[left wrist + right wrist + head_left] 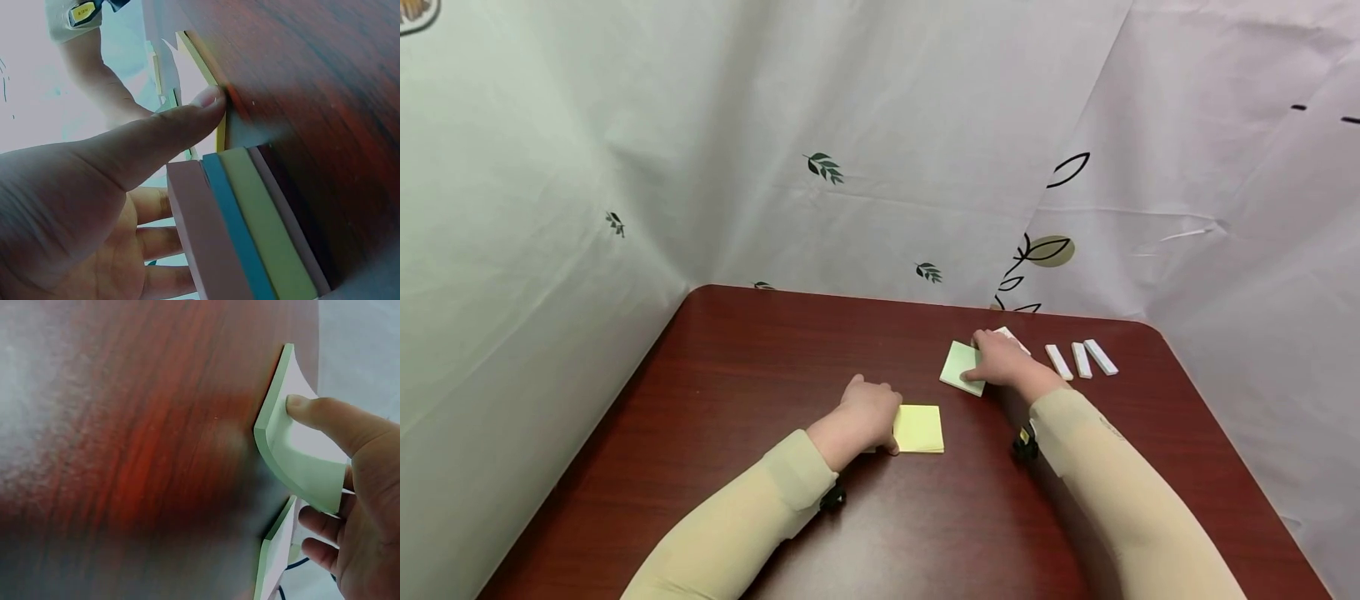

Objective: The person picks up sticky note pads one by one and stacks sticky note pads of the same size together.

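Observation:
In the head view a yellow sticky note pad [919, 429] lies mid-table. My left hand [867, 410] grips its left end, thumb at the near edge and fingers toward the far edge. Below that thumb, the left wrist view shows a stack of pads [240, 219] with pink, blue, pale yellow and mauve layers; from above the hand mostly covers it. Farther back and to the right, my right hand [1000, 360] pinches a pale green sticky note pad [958, 367]. The thumb presses on its top, and the pad bends upward at the held side.
Beside the right fingers is another pale pad [275, 550], partly hidden from above by the hand. Three narrow white blocks [1081, 360] lie at the back right of the dark red table [760, 358]. A patterned white curtain [880, 125] hangs behind the table's far edge.

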{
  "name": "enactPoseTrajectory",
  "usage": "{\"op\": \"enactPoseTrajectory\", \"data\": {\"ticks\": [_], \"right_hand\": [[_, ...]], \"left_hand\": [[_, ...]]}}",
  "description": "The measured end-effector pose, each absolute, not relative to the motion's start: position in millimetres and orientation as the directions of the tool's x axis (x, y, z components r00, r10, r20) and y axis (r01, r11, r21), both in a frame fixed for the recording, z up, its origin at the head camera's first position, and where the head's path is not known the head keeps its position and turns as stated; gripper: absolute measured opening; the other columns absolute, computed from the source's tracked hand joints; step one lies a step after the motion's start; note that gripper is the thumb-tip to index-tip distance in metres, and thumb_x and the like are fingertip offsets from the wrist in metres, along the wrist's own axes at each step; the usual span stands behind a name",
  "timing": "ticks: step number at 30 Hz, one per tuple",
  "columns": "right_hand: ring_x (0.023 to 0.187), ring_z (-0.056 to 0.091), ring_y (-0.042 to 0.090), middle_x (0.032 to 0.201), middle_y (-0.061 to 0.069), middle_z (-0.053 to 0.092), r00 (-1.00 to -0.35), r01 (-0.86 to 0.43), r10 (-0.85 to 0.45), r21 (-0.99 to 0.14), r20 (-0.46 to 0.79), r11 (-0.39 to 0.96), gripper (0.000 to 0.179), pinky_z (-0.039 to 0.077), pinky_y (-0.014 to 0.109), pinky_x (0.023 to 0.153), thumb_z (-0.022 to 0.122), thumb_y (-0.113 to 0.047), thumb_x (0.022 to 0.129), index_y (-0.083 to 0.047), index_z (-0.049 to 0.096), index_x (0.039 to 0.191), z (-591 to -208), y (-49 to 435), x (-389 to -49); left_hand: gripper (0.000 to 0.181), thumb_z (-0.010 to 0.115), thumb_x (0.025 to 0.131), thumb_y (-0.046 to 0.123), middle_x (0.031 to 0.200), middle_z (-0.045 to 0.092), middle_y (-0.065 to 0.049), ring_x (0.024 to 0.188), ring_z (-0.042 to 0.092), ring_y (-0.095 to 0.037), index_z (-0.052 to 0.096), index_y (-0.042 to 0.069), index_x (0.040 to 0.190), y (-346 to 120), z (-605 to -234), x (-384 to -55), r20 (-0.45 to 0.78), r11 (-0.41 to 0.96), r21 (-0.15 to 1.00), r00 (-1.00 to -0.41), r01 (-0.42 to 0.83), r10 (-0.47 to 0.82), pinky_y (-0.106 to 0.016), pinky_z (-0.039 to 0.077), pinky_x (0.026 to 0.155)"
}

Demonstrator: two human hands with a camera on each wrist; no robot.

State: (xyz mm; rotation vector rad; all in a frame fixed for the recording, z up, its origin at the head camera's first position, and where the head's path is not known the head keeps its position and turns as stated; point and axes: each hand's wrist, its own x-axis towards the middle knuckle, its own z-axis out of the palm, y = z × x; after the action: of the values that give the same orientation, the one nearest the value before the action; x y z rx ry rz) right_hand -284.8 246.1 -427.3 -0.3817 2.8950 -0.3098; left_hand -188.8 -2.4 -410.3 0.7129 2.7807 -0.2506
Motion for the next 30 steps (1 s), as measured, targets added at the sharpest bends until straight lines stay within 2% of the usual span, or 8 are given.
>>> {"op": "enactPoseTrajectory", "data": {"ticks": [5, 9, 12, 17, 23, 30], "right_hand": [[0.092, 0.058, 0.027, 0.105, 0.014, 0.061, -0.94, -0.184, -0.27, -0.354, -0.209, 0.917, 0.057, 0.047, 0.045, 0.083, 0.079, -0.03, 0.084, 0.0, 0.047, 0.122, -428.6, 247.8, -280.7], [0.094, 0.057, 0.028, 0.112, 0.019, 0.061, -0.939, -0.21, -0.3, -0.412, -0.167, 0.886, 0.042, 0.046, 0.046, 0.083, 0.069, -0.018, 0.092, 0.0, 0.047, 0.123, -430.2, 251.1, -275.5], [0.098, 0.056, 0.029, 0.118, 0.021, 0.06, -0.941, -0.225, -0.31, -0.433, -0.134, 0.873, 0.032, 0.046, 0.047, 0.085, 0.061, -0.011, 0.096, -0.001, 0.049, 0.124, -431.8, 254.1, -271.9], [0.102, 0.055, 0.028, 0.122, 0.018, 0.059, -0.945, -0.211, -0.302, -0.469, -0.127, 0.858, 0.029, 0.045, 0.048, 0.087, 0.053, -0.007, 0.099, -0.003, 0.053, 0.127, -433.1, 257.2, -264.3], [0.103, 0.055, 0.028, 0.12, 0.016, 0.06, -0.941, -0.221, -0.317, -0.491, -0.121, 0.843, 0.029, 0.045, 0.048, 0.089, 0.054, -0.006, 0.098, -0.004, 0.055, 0.127, -432.2, 260.1, -251.1], [0.098, 0.056, 0.025, 0.118, 0.014, 0.062, -0.936, -0.223, -0.324, -0.48, -0.138, 0.849, 0.026, 0.046, 0.046, 0.085, 0.055, -0.006, 0.097, -0.007, 0.057, 0.123, -435.0, 264.7, -232.5]], "left_hand": [[0.064, 0.084, 0.067, 0.059, 0.1, 0.064, 0.002, 0.093, 0.06, -0.016, 0.068, 0.021, 0.115, -2.0, -410.6, -189.1, -0.291, 0.866, -0.102, -0.847, 0.489, 0.444, -0.043, 0.038, 0.096], [0.065, 0.085, 0.067, 0.059, 0.101, 0.064, 0.002, 0.094, 0.06, -0.016, 0.068, 0.021, 0.116, -1.7, -411.4, -189.4, -0.291, 0.866, -0.101, -0.847, 0.491, 0.446, -0.043, 0.038, 0.096], [0.065, 0.085, 0.066, 0.059, 0.102, 0.065, 0.002, 0.095, 0.061, -0.016, 0.068, 0.02, 0.116, -1.9, -411.5, -189.5, -0.286, 0.864, -0.101, -0.846, 0.493, 0.45, -0.044, 0.038, 0.097], [0.065, 0.085, 0.066, 0.059, 0.103, 0.065, 0.002, 0.096, 0.061, -0.016, 0.068, 0.02, 0.116, -1.7, -410.9, -189.7, -0.286, 0.863, -0.102, -0.845, 0.495, 0.451, -0.044, 0.038, 0.096], [0.065, 0.085, 0.066, 0.059, 0.1, 0.064, 0.002, 0.093, 0.06, -0.016, 0.068, 0.02, 0.114, -1.9, -410.8, -189.7, -0.28, 0.861, -0.1, -0.845, 0.498, 0.456, -0.042, 0.039, 0.093], [0.065, 0.085, 0.066, 0.059, 0.101, 0.064, 0.002, 0.095, 0.06, -0.016, 0.068, 0.019, 0.116, -1.9, -410.8, -189.8, -0.285, 0.859, -0.107, -0.843, 0.501, 0.456, -0.042, 0.039, 0.093]]}}
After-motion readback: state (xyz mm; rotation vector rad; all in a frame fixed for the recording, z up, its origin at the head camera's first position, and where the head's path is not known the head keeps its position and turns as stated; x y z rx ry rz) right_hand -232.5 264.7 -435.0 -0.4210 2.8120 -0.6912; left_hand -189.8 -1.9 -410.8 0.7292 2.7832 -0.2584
